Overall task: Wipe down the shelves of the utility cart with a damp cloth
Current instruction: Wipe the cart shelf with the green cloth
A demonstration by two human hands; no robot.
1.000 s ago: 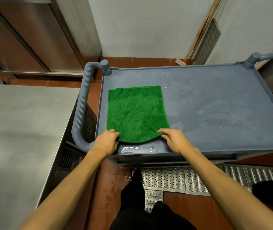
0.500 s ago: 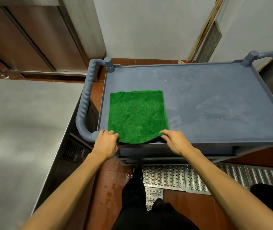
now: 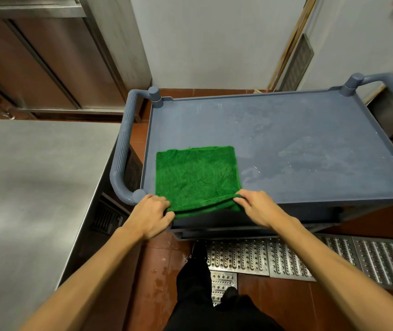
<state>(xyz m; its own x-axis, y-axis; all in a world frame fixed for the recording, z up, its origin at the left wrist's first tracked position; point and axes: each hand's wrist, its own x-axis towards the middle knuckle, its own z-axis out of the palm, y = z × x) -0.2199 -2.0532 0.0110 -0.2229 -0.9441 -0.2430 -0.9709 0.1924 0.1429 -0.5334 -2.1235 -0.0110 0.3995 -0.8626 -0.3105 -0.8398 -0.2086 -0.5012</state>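
Lying on the cart shelf point(image 3: 286, 130), the green cloth point(image 3: 195, 175) is gripped by left hand point(image 3: 151, 215) and right hand point(image 3: 256, 207).

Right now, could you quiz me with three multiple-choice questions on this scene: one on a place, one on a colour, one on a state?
1. Where does the cloth lie? A on the floor; B on the steel table; C on the top shelf.
2. What colour is the cloth? A blue; B green; C white.
3. What are the left hand and right hand doing? A gripping the cloth's near edge; B hanging idle; C clapping.

Answers: 1 C, it lies spread on the grey shelf; 2 B, it is plainly green; 3 A, each hand holds a near corner.
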